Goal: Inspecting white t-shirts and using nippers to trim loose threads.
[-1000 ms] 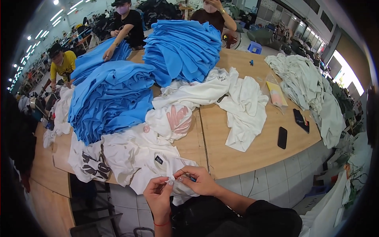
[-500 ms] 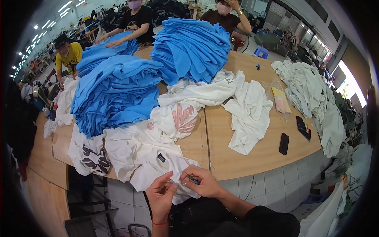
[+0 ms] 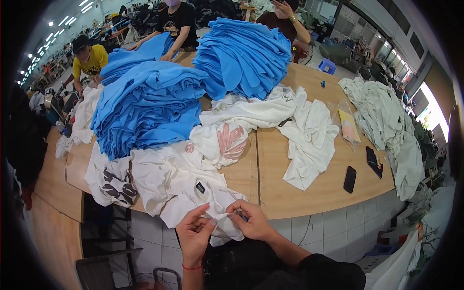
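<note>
A white shirt [image 3: 220,199] with a small black neck label hangs over the table's front edge, its lower part between my hands. My left hand [image 3: 195,233] has its fingers curled at the cloth, thumb and fingertips pinching its edge. Just to the right, my right hand [image 3: 252,223] pinches the same shirt between thumb and fingers. A small blue-handled tool [image 3: 245,218], mostly hidden, is tucked inside my right hand; its kind is hard to make out.
Tall stacks of blue fabric [image 3: 241,58] and more blue fabric [image 3: 147,108] stand on the wooden table [image 3: 275,203]. Printed white garments [image 3: 232,140] lie around them. At right are a phone [image 3: 350,179], a dark flat item [image 3: 373,162] and pale garments [image 3: 386,116]. Co-workers [image 3: 92,60] stand across the table.
The view has shifted slightly. My hands stay at the white shirt, the right one turned so the tool's metal part no longer shows. A co-worker's arms behind the blue stacks have moved.
</note>
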A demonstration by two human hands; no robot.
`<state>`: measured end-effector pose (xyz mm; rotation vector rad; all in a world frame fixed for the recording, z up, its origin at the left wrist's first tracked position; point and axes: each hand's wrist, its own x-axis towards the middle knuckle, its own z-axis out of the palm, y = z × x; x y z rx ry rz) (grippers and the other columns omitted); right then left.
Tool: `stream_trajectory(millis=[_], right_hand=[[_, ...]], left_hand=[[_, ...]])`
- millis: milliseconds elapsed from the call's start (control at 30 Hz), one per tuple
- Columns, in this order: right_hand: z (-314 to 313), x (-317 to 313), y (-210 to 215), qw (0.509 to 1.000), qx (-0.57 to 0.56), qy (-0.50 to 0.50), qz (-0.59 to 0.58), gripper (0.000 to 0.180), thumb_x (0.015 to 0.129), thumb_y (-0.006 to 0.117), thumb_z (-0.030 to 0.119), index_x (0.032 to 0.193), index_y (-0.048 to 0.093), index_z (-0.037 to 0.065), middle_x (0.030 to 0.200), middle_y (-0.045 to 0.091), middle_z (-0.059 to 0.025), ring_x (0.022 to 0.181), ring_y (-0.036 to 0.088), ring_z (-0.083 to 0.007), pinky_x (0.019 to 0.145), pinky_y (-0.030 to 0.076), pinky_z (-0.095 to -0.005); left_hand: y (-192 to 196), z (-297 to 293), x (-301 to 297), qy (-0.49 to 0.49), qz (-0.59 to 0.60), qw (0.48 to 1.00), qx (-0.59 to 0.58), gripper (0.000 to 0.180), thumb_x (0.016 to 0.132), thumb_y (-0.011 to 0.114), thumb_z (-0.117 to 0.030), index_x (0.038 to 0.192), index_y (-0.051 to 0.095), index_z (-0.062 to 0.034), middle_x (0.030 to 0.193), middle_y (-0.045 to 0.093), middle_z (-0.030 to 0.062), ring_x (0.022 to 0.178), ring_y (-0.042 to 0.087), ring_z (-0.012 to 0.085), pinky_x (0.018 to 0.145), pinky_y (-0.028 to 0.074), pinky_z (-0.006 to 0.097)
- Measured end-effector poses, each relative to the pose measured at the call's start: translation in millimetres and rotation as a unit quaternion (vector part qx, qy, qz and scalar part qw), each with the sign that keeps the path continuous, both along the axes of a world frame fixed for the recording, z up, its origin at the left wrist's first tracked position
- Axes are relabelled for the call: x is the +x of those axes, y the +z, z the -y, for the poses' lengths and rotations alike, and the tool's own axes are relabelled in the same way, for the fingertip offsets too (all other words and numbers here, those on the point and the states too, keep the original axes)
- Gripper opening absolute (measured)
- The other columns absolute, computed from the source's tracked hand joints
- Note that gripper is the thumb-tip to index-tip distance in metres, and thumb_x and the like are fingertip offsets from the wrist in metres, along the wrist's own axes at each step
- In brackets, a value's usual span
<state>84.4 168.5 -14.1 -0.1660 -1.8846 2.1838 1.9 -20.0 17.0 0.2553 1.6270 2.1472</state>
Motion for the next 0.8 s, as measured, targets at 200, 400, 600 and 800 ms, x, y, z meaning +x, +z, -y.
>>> stream_trajectory(millis=[200,400,600,800], right_hand=[[-4,-8,22,0.983,0.179,-0.023,-0.021,0.009,0.103,0.07,-0.008,0.11,0.069,-0.003,0.093,0.072,-0.0078,0.076,0.077,-0.0147,0.069,0.058,-0.0264],[-20,-11,62,0.935,0.329,-0.115,-0.059,0.014,0.092,0.08,-0.008,0.103,0.074,-0.001,0.091,0.074,-0.0109,0.076,0.072,-0.0145,0.064,0.052,-0.028],[-31,-34,74,0.903,0.366,-0.168,-0.149,0.02,0.088,0.08,-0.008,0.105,0.079,0.001,0.108,0.075,-0.0143,0.083,0.07,-0.0227,0.069,0.053,-0.0304],[-64,-75,-8,0.921,0.352,-0.143,-0.088,0.026,0.097,0.066,-0.011,0.118,0.078,0.0,0.128,0.072,-0.0213,0.103,0.078,-0.0272,0.081,0.059,-0.0324]], left_hand=[[0,6,-6,-0.008,-0.008,1.0,0.001,0.048,0.095,0.08,0.011,0.141,0.071,0.0031,0.091,0.08,0.0049,0.078,0.066,0.0034,0.07,0.048,0.019],[5,-8,-12,-0.047,-0.004,0.998,0.032,0.051,0.095,0.08,0.011,0.144,0.069,0.0017,0.094,0.08,0.0033,0.082,0.066,0.0029,0.072,0.049,0.019],[20,-35,-24,0.012,-0.181,0.982,0.044,0.051,0.093,0.081,0.011,0.142,0.071,0.0016,0.1,0.078,0.0047,0.086,0.069,0.0057,0.072,0.05,0.021],[-73,-78,-87,0.092,-0.184,0.976,-0.074,0.047,0.093,0.077,0.008,0.138,0.075,-0.0036,0.101,0.077,0.0049,0.084,0.07,0.0083,0.071,0.053,0.024]])
